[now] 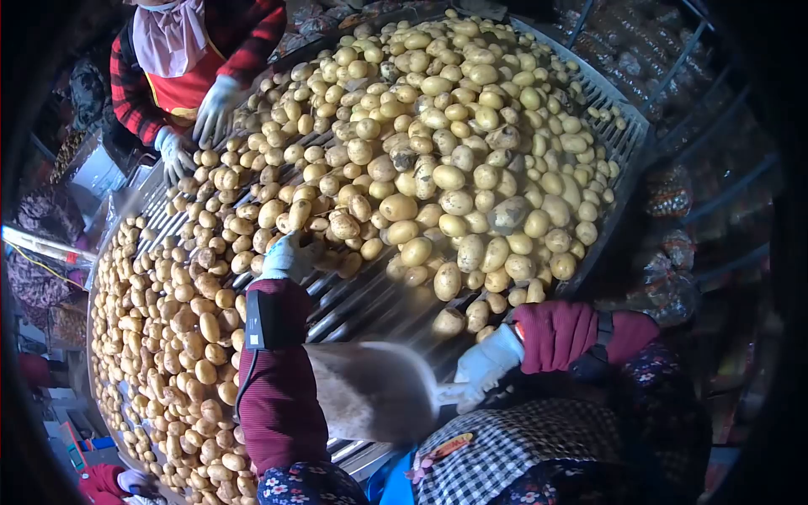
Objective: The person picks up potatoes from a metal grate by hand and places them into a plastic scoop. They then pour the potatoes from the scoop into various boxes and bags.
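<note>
My left hand (289, 257), in a pale glove, reaches into the potatoes at the middle of the slatted metal table; its fingers are partly hidden among them. My right hand (488, 367), gloved too, is wrapped round the handle of a wide, pale scoop (370, 391). The scoop lies low over the slats, its blade pointing left, under my left forearm. A big heap of potatoes (450, 177) rises beyond my hands, and a spread of more potatoes (189, 337) covers the left side. Bare slats (362, 307) show between my two hands.
A person in a red apron (181, 71) stands at the upper left, both gloved hands at the potatoes. Another person's gloved hand (135, 481) is at the bottom left. The table's raised metal rim (606, 244) runs along the right. Filled bags (669, 194) lie beyond it.
</note>
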Action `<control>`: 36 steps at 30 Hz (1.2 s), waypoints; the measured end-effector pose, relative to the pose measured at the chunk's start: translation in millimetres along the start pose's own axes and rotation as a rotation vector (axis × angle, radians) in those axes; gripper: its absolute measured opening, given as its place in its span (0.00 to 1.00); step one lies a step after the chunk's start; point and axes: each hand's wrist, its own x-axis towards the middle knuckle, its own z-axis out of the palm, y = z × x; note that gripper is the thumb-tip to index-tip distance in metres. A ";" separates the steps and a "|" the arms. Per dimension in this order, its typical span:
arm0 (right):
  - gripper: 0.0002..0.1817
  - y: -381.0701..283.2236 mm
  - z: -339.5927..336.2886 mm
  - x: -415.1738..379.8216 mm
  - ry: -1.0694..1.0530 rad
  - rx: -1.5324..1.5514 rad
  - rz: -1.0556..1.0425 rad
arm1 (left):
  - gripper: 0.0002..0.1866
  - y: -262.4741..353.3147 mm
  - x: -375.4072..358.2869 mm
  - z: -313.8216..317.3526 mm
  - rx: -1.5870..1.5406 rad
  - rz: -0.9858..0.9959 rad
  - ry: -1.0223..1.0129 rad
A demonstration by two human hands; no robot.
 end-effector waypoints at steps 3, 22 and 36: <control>0.18 -42.0 -19.5 8.8 0.215 -0.486 0.066 | 0.19 -9.9 -17.2 1.4 -0.148 0.044 0.054; 0.13 -36.9 -141.5 82.6 1.278 -0.938 0.105 | 0.18 14.8 -257.8 10.8 -0.242 0.366 -0.083; 0.29 -78.9 -185.1 102.6 1.137 -0.933 0.202 | 0.27 11.3 -239.9 30.0 -0.020 0.429 0.047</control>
